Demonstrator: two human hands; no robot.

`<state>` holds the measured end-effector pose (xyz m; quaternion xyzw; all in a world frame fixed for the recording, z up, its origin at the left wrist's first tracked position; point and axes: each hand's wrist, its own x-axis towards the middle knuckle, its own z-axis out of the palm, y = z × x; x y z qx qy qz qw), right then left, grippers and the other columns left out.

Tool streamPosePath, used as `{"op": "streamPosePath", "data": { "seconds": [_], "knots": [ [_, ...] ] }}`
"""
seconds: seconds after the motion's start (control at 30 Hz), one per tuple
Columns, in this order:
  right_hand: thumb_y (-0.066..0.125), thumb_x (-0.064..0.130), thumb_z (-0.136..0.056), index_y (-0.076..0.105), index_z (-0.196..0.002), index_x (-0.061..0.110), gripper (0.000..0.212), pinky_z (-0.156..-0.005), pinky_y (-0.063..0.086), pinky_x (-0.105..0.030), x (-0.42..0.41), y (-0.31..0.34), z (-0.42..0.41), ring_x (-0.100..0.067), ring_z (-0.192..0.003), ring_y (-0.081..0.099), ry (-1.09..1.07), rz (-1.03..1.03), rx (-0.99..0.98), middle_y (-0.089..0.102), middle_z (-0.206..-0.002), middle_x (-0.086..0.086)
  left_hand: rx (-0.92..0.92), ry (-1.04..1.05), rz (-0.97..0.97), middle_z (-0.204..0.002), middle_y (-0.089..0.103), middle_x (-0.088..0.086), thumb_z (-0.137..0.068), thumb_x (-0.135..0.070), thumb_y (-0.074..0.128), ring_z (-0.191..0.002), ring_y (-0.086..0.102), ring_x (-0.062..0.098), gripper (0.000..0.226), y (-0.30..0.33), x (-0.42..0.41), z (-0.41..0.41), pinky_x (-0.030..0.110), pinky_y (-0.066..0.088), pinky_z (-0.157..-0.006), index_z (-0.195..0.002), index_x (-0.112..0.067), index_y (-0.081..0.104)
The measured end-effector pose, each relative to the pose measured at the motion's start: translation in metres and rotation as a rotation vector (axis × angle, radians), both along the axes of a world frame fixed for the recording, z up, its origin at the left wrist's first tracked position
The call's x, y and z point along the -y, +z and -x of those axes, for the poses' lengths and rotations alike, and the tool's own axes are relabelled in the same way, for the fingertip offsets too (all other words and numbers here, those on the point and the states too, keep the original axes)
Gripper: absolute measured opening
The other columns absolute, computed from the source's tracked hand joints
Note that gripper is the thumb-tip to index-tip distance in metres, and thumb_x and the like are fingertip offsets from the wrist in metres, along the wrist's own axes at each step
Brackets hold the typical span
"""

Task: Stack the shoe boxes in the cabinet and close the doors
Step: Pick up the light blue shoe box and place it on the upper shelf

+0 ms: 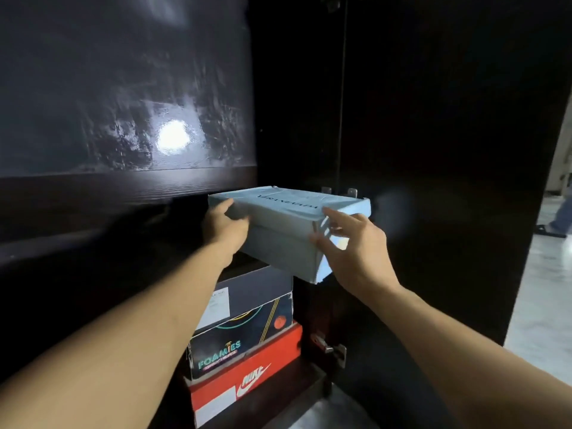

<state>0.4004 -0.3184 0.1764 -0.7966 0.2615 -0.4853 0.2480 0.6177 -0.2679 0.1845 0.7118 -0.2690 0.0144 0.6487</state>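
Shoe boxes (pixel 247 345), three, are already stacked in the cabinet (pixel 402 119); a blue box (pixel 284 224) is held by the left hand (pixel 223 222) and right hand (pixel 353 243), unplaced; doors are not yet closed.

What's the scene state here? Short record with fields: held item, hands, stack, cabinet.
held item: pale blue shoe box, lid on, tilted, above the stack
left hand: left hand grips the box's left end
right hand: right hand holds the box's right near corner, fingers spread
stack: three boxes; red box at the bottom, dark box marked FOAMIES in the middle, grey box on top
contact: cannot tell whether the blue box touches the grey box
cabinet: dark cabinet, right door open
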Motion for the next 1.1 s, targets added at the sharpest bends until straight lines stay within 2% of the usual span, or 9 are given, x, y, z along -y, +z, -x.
{"op": "streamPosePath", "data": {
  "seconds": [0.1,0.2,0.37,0.53,0.63,0.77,0.9,1.03,1.1],
  "knots": [
    [0.061,0.016,-0.093,0.061,-0.129,0.019,0.037,-0.088,0.056,-0.035,0.021,0.005,-0.02,-0.013,-0.097,0.063,0.043,0.0,0.029,0.053,-0.122,0.0,-0.027,-0.072,0.006,-0.144,0.051,0.002,-0.092,-0.046,0.058,-0.128,0.05,0.023,0.057,-0.003,0.004,0.008,0.035,0.039,-0.109,-0.142,-0.019,0.049],
    [0.064,0.022,-0.09,0.055,-0.135,0.023,0.045,-0.096,0.049,-0.038,0.042,0.006,-0.039,-0.02,-0.117,0.051,-0.141,0.133,-0.129,0.039,-0.141,0.0,-0.055,-0.181,-0.023,-0.151,0.04,-0.002,-0.078,-0.072,0.058,-0.134,0.044,0.023,0.091,-0.007,-0.001,0.026,0.041,0.035,-0.111,-0.151,-0.025,0.03],
    [0.069,0.03,-0.086,0.055,-0.135,0.024,0.051,-0.097,0.047,-0.042,0.056,0.007,-0.067,-0.026,-0.121,0.051,-0.146,0.127,-0.211,0.048,-0.139,-0.003,-0.006,-0.273,-0.111,-0.16,0.024,-0.004,-0.068,-0.059,0.078,-0.144,0.028,0.019,0.113,-0.006,0.0,0.034,0.033,0.027,-0.112,-0.155,-0.03,0.011],
    [0.06,0.016,-0.093,0.04,-0.146,0.024,0.057,-0.106,0.038,-0.038,0.066,0.008,-0.091,-0.028,-0.134,0.043,-0.1,0.123,-0.284,0.036,-0.154,-0.002,0.108,-0.1,-0.173,-0.145,0.047,0.0,-0.078,-0.034,0.079,-0.13,0.046,0.018,0.082,-0.005,0.005,0.01,0.022,0.035,-0.097,-0.148,-0.019,0.037],
    [0.053,0.008,-0.094,0.024,-0.153,0.027,0.068,-0.109,0.035,-0.034,0.071,0.009,-0.098,-0.026,-0.142,0.033,-0.041,0.057,-0.387,0.015,-0.162,0.005,0.173,-0.011,-0.25,-0.113,0.068,0.003,-0.075,-0.038,0.079,-0.105,0.063,0.024,0.046,-0.008,0.012,-0.004,0.029,0.051,-0.084,-0.112,-0.014,0.066],
    [0.052,0.006,-0.092,0.014,-0.154,0.032,0.077,-0.1,0.04,-0.032,0.076,0.01,-0.092,-0.026,-0.133,0.045,-0.011,0.073,-0.489,0.005,-0.163,0.007,0.196,0.044,-0.317,-0.1,0.069,0.006,-0.074,-0.043,0.079,-0.092,0.064,0.027,0.039,-0.008,0.015,-0.003,0.029,0.049,-0.072,-0.093,-0.011,0.066],
    [0.055,0.01,-0.091,0.017,-0.154,0.031,0.076,-0.105,0.04,-0.035,0.075,0.014,-0.066,-0.026,-0.131,0.047,-0.004,0.054,-0.504,0.013,-0.163,0.003,0.247,0.137,-0.374,-0.113,0.065,0.008,-0.073,-0.04,0.08,-0.105,0.061,0.03,0.046,-0.011,0.013,0.016,0.033,0.05,-0.079,-0.105,-0.012,0.062],
    [0.064,0.022,-0.089,0.036,-0.148,0.028,0.065,-0.101,0.047,-0.039,0.069,0.02,-0.019,-0.028,-0.117,0.057,-0.058,0.012,-0.53,0.051,-0.141,-0.01,0.277,0.203,-0.387,-0.123,0.058,0.012,-0.074,-0.033,0.078,-0.113,0.058,0.033,0.054,-0.009,0.007,0.043,0.037,0.048,-0.085,-0.116,-0.008,0.054],
    [0.068,0.025,-0.087,0.044,-0.143,0.024,0.06,-0.099,0.047,-0.035,0.065,0.021,0.012,-0.026,-0.116,0.059,-0.085,0.013,-0.565,0.053,-0.138,-0.009,0.26,0.165,-0.41,-0.121,0.06,0.014,-0.076,-0.03,0.074,-0.109,0.06,0.034,0.049,-0.008,0.004,0.059,0.036,0.05,-0.079,-0.115,-0.006,0.055]
  ]
}}
